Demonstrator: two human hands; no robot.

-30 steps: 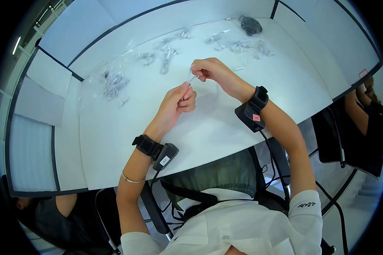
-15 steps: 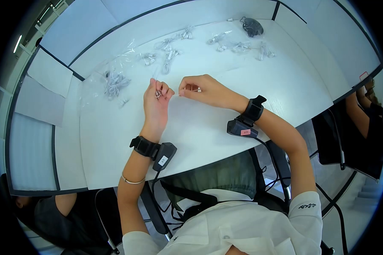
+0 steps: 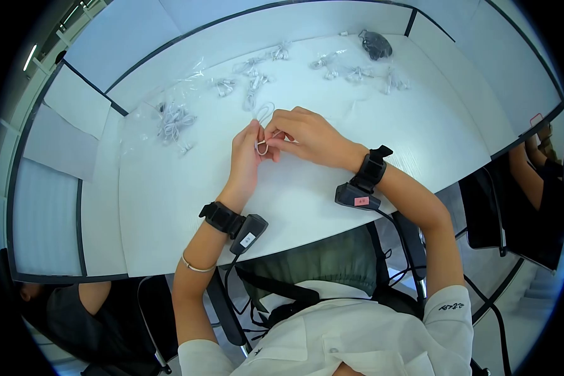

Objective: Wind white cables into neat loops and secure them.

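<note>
My left hand (image 3: 244, 155) and my right hand (image 3: 302, 135) meet over the middle of the white table (image 3: 169, 207). Between them they pinch a thin white cable (image 3: 262, 117), which is folded into a narrow loop that sticks up above my fingers. Each wrist carries a black strap with a small black device. My fingers hide the cable's ends.
Several bundled white cables (image 3: 172, 120) lie in clear bags across the far side of the table, with more cables (image 3: 357, 74) at the back right. A dark pouch (image 3: 376, 44) sits in the far right corner. Other people sit at the lower left and right edge.
My hands were apart half a second ago, each with an end of the cable. They have come together and the cable is now folded into a loop.
</note>
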